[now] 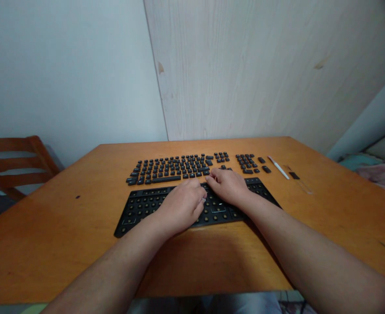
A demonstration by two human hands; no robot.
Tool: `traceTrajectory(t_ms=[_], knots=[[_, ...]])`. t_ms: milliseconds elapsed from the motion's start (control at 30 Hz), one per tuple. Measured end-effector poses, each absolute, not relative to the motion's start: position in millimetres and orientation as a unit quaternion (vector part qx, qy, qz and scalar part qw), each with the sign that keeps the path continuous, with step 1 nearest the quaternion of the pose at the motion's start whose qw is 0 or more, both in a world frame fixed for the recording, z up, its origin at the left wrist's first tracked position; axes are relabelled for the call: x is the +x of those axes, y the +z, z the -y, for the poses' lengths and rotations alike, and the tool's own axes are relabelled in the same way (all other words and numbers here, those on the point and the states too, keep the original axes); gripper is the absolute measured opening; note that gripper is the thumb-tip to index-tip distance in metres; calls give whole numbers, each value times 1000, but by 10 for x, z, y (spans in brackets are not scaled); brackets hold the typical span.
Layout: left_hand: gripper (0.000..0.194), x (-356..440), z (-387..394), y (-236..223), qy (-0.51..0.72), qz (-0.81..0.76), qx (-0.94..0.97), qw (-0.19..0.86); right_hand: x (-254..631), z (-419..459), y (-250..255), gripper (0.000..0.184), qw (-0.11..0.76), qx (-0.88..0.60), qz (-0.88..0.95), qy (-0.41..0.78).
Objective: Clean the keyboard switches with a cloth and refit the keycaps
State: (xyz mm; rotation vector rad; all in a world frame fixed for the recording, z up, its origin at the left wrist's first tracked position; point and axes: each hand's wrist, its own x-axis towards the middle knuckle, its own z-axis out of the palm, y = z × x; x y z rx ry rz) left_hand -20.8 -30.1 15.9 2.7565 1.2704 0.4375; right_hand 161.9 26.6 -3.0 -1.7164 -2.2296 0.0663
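Note:
A black keyboard base (143, 205), stripped of its keycaps so that rows of switches show, lies in front of me. Over its middle rests my left hand (184, 203), closed with its fingers curled under and the tips hidden. A small shiny bit shows by its fingers, too small to name. My right hand (228, 185) is above the base's upper edge, fingers bent and drawn in towards the thumb. Whatever it may pinch is hidden. Just beyond it sit a few loose arrow keycaps (224, 168), partly covered by the hand.
Black keycaps (174, 165) are laid out in keyboard order behind the base, with a number-pad group (246, 162) to the right. Farther right are a white pen-like tool (279, 168) and a clear strip with a dark piece (294, 175). A wooden chair (18, 161) stands left.

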Motion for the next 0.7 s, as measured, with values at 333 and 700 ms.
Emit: traceTrajectory(t_ms=[333, 700], knots=[[16, -187, 336, 173, 113, -377, 919, 12, 1618, -266, -34, 35, 160, -601, 782, 17], [15, -232, 343, 184, 175, -369, 906, 111, 1627, -276, -45, 35, 168, -602, 780, 22]])
